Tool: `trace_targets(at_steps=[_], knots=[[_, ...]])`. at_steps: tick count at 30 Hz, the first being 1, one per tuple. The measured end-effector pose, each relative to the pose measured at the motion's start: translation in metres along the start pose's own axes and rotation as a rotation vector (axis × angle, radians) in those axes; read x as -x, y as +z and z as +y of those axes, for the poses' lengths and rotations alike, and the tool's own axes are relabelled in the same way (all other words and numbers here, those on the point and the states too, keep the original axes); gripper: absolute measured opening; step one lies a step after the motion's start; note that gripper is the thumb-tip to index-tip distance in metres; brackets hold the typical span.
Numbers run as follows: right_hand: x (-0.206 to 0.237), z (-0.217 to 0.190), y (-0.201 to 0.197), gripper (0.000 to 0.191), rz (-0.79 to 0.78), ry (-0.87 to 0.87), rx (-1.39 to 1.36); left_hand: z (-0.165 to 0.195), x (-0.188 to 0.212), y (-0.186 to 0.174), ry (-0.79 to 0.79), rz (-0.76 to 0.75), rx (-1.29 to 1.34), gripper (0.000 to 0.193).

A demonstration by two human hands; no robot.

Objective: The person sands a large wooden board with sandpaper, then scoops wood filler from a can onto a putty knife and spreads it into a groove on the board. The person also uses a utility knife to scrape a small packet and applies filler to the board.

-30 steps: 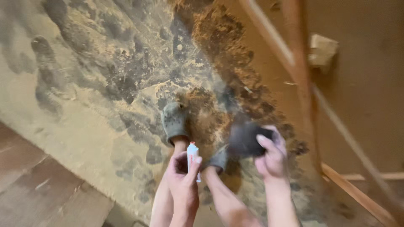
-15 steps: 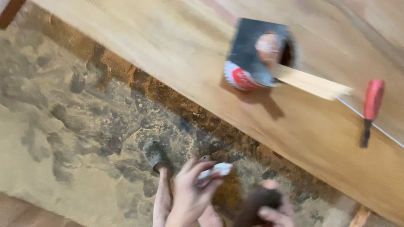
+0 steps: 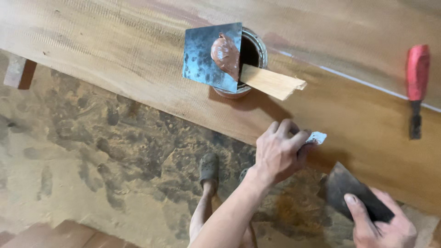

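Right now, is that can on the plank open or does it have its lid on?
Open. The can has no lid on: its dark inside shows past a metal plate carrying brown putty, and a wooden stick pokes out.

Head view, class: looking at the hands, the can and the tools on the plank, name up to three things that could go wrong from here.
1. The metal scraper plate loaded with brown putty rests across the open can and might slide off.
2. The wooden stick juts from the can, near the left hand; a knock could tip it.
3. The right hand holds a dark scraper at the plank edge; it could gouge the wood.
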State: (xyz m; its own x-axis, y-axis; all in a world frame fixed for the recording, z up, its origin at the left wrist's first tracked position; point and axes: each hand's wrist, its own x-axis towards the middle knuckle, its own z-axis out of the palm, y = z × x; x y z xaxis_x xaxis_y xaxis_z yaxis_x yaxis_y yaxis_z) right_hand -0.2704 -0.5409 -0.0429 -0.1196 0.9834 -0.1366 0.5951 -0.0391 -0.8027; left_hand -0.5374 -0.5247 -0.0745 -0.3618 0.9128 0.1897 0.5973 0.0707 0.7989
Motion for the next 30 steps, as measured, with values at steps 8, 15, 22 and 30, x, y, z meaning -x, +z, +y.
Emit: trace_targets(at_steps=[8,15,22,30], knots=[[-0.038,-0.051,0.035,0.026,0.036,0.119,0.092,-0.026,0.005,-0.001,0.185,-0.028,0.096,0.041],[-0.052,-0.1,0.05,0.019,-0.022,-0.274,0.507,-0.031,0.011,0.004,0.164,-0.111,0.026,0.038],[-0.059,-0.119,0.072,0.019,-0.044,-0.063,0.524,-0.027,0.008,0.002,0.112,-0.118,0.017,0.027],[-0.05,-0.129,0.082,0.026,-0.095,-0.264,0.618,-0.022,0.01,0.009,0.031,-0.117,0.001,0.022]])
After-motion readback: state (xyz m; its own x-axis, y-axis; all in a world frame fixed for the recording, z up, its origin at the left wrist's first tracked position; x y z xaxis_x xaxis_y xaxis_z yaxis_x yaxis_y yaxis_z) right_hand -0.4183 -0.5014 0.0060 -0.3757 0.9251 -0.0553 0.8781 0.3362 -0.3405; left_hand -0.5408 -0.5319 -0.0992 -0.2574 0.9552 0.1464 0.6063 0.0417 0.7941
